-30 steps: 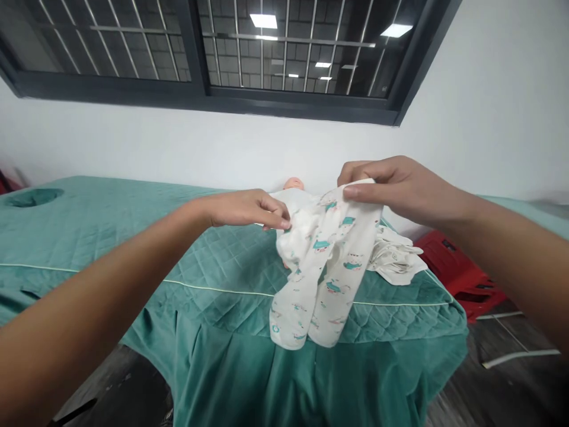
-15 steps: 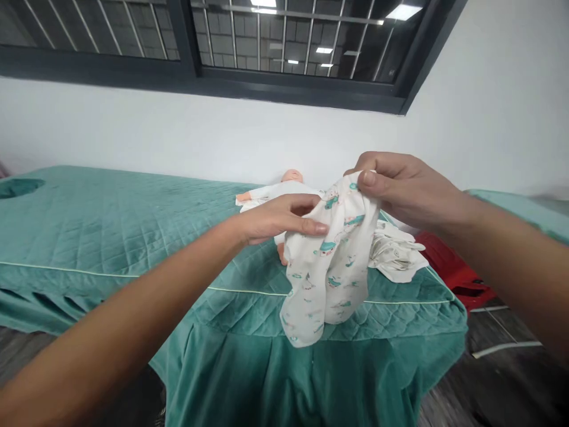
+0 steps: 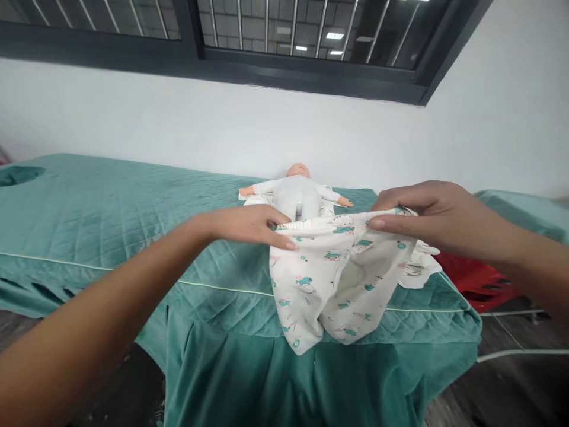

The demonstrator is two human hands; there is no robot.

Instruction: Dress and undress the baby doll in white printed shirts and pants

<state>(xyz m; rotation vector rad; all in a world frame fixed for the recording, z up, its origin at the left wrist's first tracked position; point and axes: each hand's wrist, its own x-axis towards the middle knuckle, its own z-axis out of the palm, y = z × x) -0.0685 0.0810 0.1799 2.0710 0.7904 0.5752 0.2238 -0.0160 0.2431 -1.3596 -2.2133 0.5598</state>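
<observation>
A pair of white baby pants (image 3: 329,279) with a green and pink print hangs spread between my hands, waistband up and legs down. My left hand (image 3: 253,228) pinches the left end of the waistband. At the other end my right hand (image 3: 418,216) grips the waistband between thumb and fingers. Behind the pants a baby doll (image 3: 297,193) in a white top lies on its back with its arms out. The pants hide its lower legs. White cloth shows beneath the doll's arms.
The bed has a green quilted cover (image 3: 133,219) with a hanging skirt. Folded white clothes (image 3: 420,267) lie near its right edge, partly behind the pants. To the right, a red plastic stool or crate (image 3: 484,284) stands low. A wall with a barred window (image 3: 302,35) rises behind.
My hands have moved apart, stretching the waistband wide. The pants, bunched and narrow before, now hang open. More of the doll shows behind them.
</observation>
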